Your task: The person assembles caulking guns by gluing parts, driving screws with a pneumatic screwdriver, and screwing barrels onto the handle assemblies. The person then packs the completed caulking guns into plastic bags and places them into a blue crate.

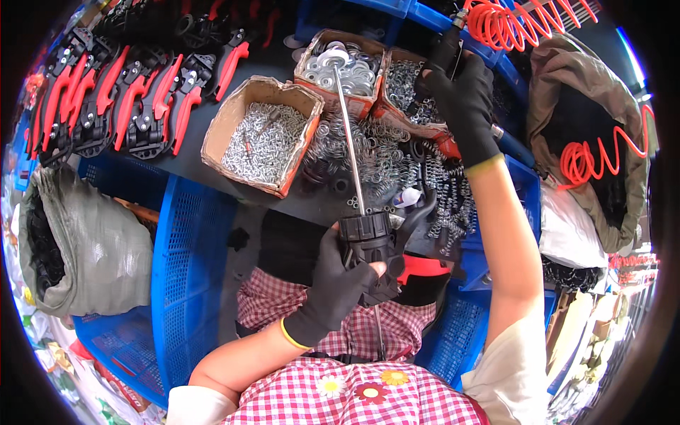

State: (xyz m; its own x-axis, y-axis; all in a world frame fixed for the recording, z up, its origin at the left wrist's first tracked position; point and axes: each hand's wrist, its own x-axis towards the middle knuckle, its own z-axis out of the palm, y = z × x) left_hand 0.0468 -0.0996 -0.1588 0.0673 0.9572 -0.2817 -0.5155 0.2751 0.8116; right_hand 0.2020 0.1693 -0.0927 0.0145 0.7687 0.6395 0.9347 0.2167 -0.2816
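Near my lap, my left hand (pixel 343 280), in a black fingerless glove, is closed around a black plastic sprayer-like part (pixel 365 237) with a ribbed round collar. A long thin metal rod (pixel 348 134) stands up through that collar and comes out below it, with a pale disc at its upper end. Beside the part a red lever (pixel 425 268) shows against dark cloth. Up at the right, my right hand (pixel 464 99), gloved likewise, wraps around a black hand-held power tool (pixel 448 49). Its working end is partly hidden by the hand.
Cardboard boxes hold screws (pixel 263 142), washers (pixel 358 74) and small metal parts (pixel 404 85). Loose springs (pixel 382 159) lie around them. Red-and-black handle assemblies (pixel 131 95) line the left. Blue crates (pixel 191 276), stuffed sacks (pixel 106 248) and a red coiled hose (pixel 496 25) surround the bench.
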